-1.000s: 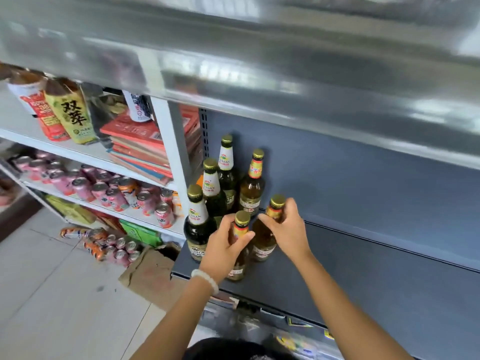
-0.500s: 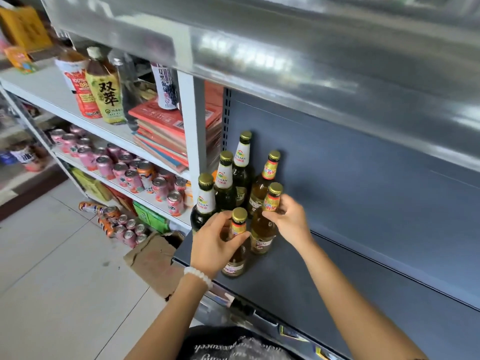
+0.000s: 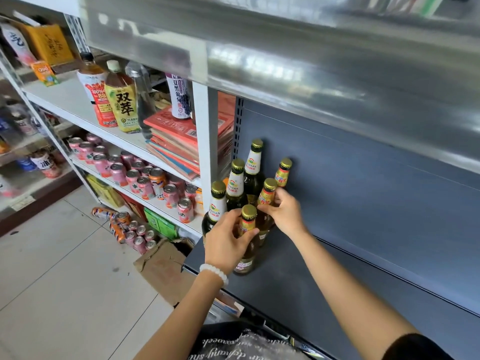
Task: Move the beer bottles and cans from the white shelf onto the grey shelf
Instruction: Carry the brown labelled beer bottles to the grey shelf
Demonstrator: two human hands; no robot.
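Several beer bottles stand clustered at the left end of the grey shelf [image 3: 324,287]. My left hand [image 3: 226,241] is wrapped around the neck of the front amber bottle [image 3: 247,224], which stands on the shelf. My right hand [image 3: 285,211] grips the neck of the amber bottle [image 3: 267,193] just behind it. Dark green bottles with white neck labels [image 3: 237,181] stand to the left and behind. Another amber bottle [image 3: 283,172] stands against the back panel. Pink and orange cans [image 3: 145,178] fill a lower level of the white shelf [image 3: 67,100].
Tea and juice bottles [image 3: 122,105] and a stack of red books [image 3: 181,136] sit on the white shelf. More cans [image 3: 132,229] lie on the tiled floor beside a cardboard box [image 3: 161,266]. A metal shelf edge [image 3: 311,74] overhangs the bottles.
The view has swung to the left, showing more of the white shelf. Both hands keep their hold on the two amber bottles, which have stayed in the cluster.
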